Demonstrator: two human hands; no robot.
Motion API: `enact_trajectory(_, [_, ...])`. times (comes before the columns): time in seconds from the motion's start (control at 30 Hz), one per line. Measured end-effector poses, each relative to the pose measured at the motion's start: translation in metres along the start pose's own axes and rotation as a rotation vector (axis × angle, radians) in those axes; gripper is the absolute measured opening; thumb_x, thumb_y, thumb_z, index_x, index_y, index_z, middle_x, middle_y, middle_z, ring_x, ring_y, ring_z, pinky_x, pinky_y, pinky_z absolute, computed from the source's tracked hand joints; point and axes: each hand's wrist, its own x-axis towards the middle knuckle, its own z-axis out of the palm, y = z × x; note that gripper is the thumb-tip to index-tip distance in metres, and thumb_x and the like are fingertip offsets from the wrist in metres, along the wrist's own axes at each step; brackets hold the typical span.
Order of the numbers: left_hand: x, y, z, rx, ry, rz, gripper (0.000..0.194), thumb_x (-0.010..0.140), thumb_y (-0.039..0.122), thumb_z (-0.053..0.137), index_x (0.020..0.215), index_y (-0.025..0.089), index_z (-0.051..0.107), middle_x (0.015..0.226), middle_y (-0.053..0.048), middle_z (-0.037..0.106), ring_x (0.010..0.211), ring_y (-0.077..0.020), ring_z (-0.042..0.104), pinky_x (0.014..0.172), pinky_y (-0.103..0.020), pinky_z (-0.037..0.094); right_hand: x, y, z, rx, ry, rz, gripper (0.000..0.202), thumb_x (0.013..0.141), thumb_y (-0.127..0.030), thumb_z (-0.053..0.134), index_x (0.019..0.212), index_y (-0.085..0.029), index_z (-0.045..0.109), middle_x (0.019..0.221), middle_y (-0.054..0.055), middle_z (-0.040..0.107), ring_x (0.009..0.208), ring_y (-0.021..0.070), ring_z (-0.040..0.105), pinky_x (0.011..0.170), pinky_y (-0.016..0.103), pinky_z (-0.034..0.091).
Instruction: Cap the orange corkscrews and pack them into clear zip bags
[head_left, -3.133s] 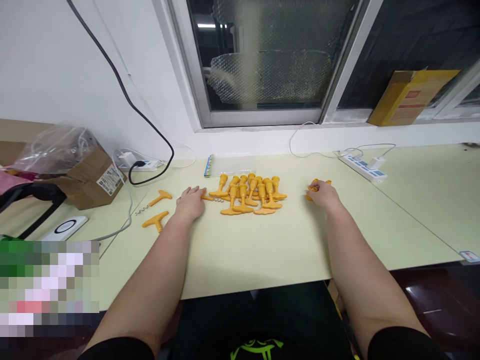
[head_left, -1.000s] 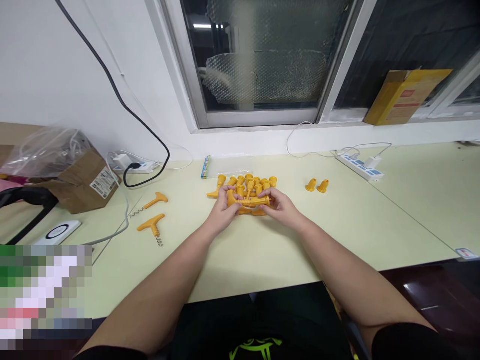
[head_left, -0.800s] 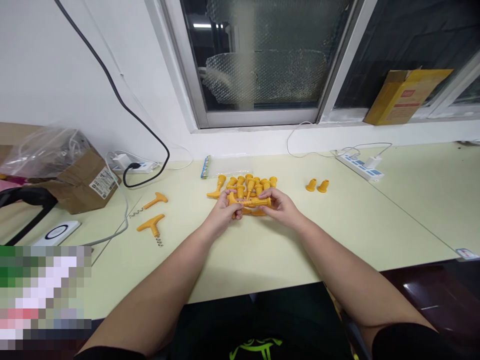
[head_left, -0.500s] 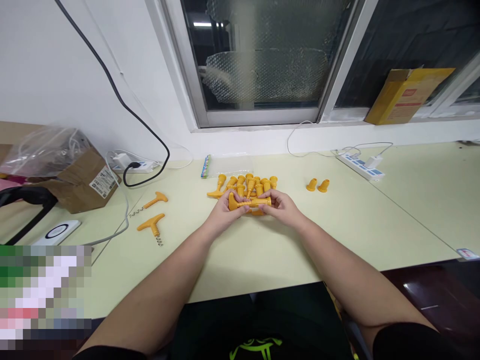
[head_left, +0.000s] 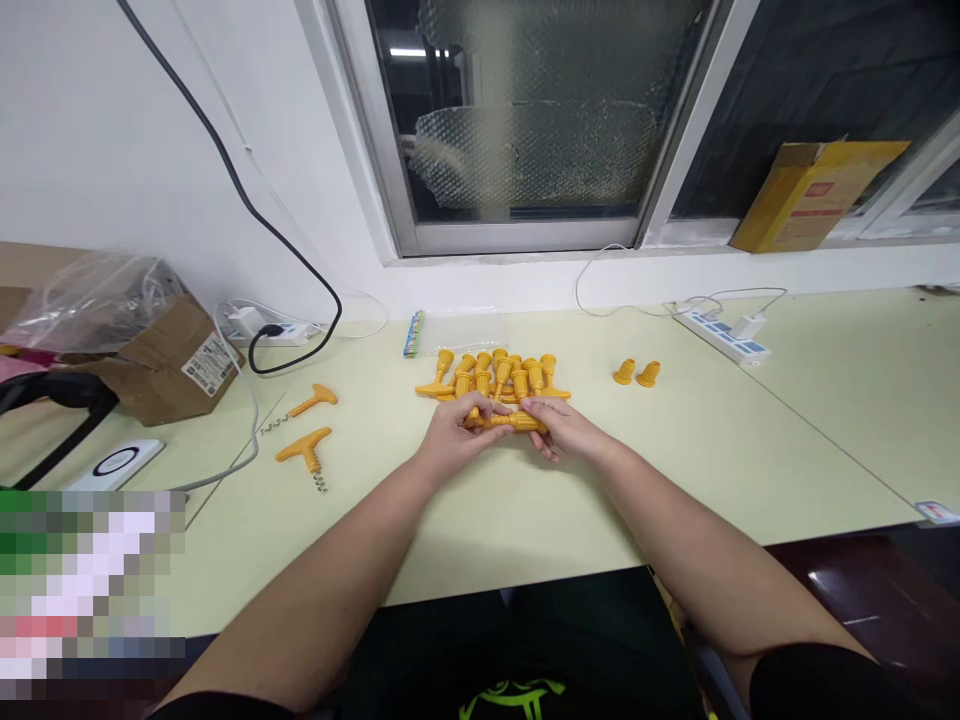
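Observation:
Between my hands lies a yellow corkscrew (head_left: 525, 421), held level just in front of a group of several yellow corkscrews (head_left: 503, 372). My left hand (head_left: 459, 432) grips its handle end, which the fingers partly cover. Thumb and fingers of my right hand (head_left: 562, 428) are closed round the ribbed sleeve at the other end. On the left of the table are two yellow T-handles with bare metal spirals, one (head_left: 313, 400) behind the other (head_left: 306, 450). Two loose yellow sleeves, one (head_left: 624, 372) beside the other (head_left: 649, 374), stand to the right of the group.
A clear plastic bag (head_left: 461, 332) lies behind the group. Power strips sit at the right (head_left: 724, 335) and left (head_left: 289, 335) near the wall. An open cardboard box (head_left: 172, 360) and a white charging pad (head_left: 120, 465) are at the left.
The held corkscrew has come lower and nearer to me, uncovering more of the group behind. My right fingers have shifted from the sleeve's end to around its side.

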Motion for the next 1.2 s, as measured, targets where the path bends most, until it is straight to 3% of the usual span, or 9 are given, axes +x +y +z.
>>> enact_trajectory(0.13, [0.006, -0.002, -0.001, -0.118, 0.112, -0.082, 0.042, 0.076, 0.040, 0.088, 0.081, 0.023, 0.050, 0.095, -0.006, 0.076, 0.099, -0.0244, 0.074, 0.083, -0.037, 0.059, 0.000, 0.002, 0.000, -0.066, 0.127, -0.297, 0.042, 0.084, -0.049, 0.080, 0.112, -0.025, 0.059, 0.100, 0.003, 0.069, 0.081, 0.0175, 0.069, 0.067, 0.030, 0.059])
enact_trajectory(0.23, [0.009, -0.001, -0.003, -0.184, 0.133, -0.118, 0.047, 0.074, 0.040, 0.088, 0.082, 0.024, 0.045, 0.087, -0.003, 0.073, 0.097, -0.0245, 0.074, 0.089, -0.041, 0.059, 0.002, 0.003, -0.002, -0.098, 0.189, -0.363, 0.037, 0.082, -0.045, 0.083, 0.108, -0.024, 0.066, 0.099, 0.003, 0.069, 0.090, 0.0203, 0.069, 0.081, 0.035, 0.060])
enact_trajectory(0.4, [0.006, 0.005, -0.004, -0.102, 0.111, -0.092, 0.043, 0.079, 0.041, 0.084, 0.080, 0.024, 0.044, 0.087, -0.004, 0.072, 0.082, -0.0197, 0.070, 0.077, -0.034, 0.056, 0.005, 0.000, -0.002, 0.107, 0.115, -0.106, 0.043, 0.078, -0.055, 0.083, 0.096, -0.020, 0.067, 0.072, 0.000, 0.068, 0.057, 0.0147, 0.063, 0.057, 0.030, 0.058])
enact_trajectory(0.6, [0.001, 0.005, -0.006, 0.145, 0.056, 0.178, 0.043, 0.079, 0.041, 0.083, 0.072, 0.023, 0.044, 0.089, -0.004, 0.072, 0.082, -0.0199, 0.065, 0.080, -0.036, 0.052, 0.002, -0.003, 0.003, 0.242, 0.022, 0.277, 0.052, 0.097, -0.068, 0.053, 0.089, -0.018, 0.063, 0.049, 0.000, 0.059, 0.034, 0.0124, 0.047, 0.030, 0.022, 0.036])
enact_trajectory(0.73, [0.003, 0.003, -0.006, 0.126, 0.096, 0.112, 0.039, 0.083, 0.042, 0.079, 0.072, 0.023, 0.046, 0.090, -0.005, 0.072, 0.081, -0.0195, 0.065, 0.077, -0.034, 0.052, 0.001, -0.004, 0.000, 0.253, 0.060, 0.088, 0.042, 0.093, -0.062, 0.065, 0.110, -0.023, 0.059, 0.088, 0.007, 0.075, 0.057, 0.0181, 0.070, 0.047, 0.029, 0.057])
enact_trajectory(0.83, [0.006, 0.002, -0.007, 0.020, 0.129, 0.026, 0.038, 0.083, 0.041, 0.079, 0.075, 0.023, 0.046, 0.092, -0.006, 0.072, 0.085, -0.0204, 0.067, 0.079, -0.034, 0.053, 0.000, -0.005, -0.004, 0.171, 0.124, -0.148, 0.047, 0.079, -0.045, 0.086, 0.114, -0.028, 0.058, 0.113, 0.004, 0.070, 0.080, 0.0197, 0.076, 0.066, 0.034, 0.065])
enact_trajectory(0.93, [0.006, 0.002, -0.009, -0.050, 0.141, 0.008, 0.038, 0.084, 0.039, 0.079, 0.076, 0.023, 0.045, 0.089, -0.005, 0.071, 0.084, -0.0191, 0.066, 0.083, -0.035, 0.053, 0.000, -0.005, -0.005, 0.140, 0.099, -0.191, 0.045, 0.075, -0.042, 0.089, 0.107, -0.025, 0.061, 0.094, 0.000, 0.069, 0.074, 0.0178, 0.073, 0.070, 0.034, 0.065])
enact_trajectory(1.07, [0.004, 0.003, -0.011, -0.036, 0.082, 0.056, 0.036, 0.085, 0.036, 0.078, 0.076, 0.022, 0.046, 0.091, -0.005, 0.068, 0.084, -0.0185, 0.063, 0.077, -0.032, 0.051, 0.002, -0.004, -0.003, 0.201, 0.075, -0.017, 0.042, 0.083, -0.055, 0.079, 0.101, -0.023, 0.058, 0.069, -0.001, 0.069, 0.052, 0.0145, 0.065, 0.049, 0.026, 0.056])
enact_trajectory(1.2, [0.005, 0.001, -0.014, -0.009, 0.050, 0.159, 0.027, 0.083, 0.034, 0.078, 0.080, 0.022, 0.055, 0.092, -0.004, 0.061, 0.088, -0.0197, 0.059, 0.082, -0.034, 0.049, 0.002, -0.006, -0.002, 0.227, 0.115, 0.125, 0.038, 0.098, -0.061, 0.054, 0.110, -0.024, 0.053, 0.058, -0.001, 0.067, 0.042, 0.0154, 0.059, 0.039, 0.023, 0.048])
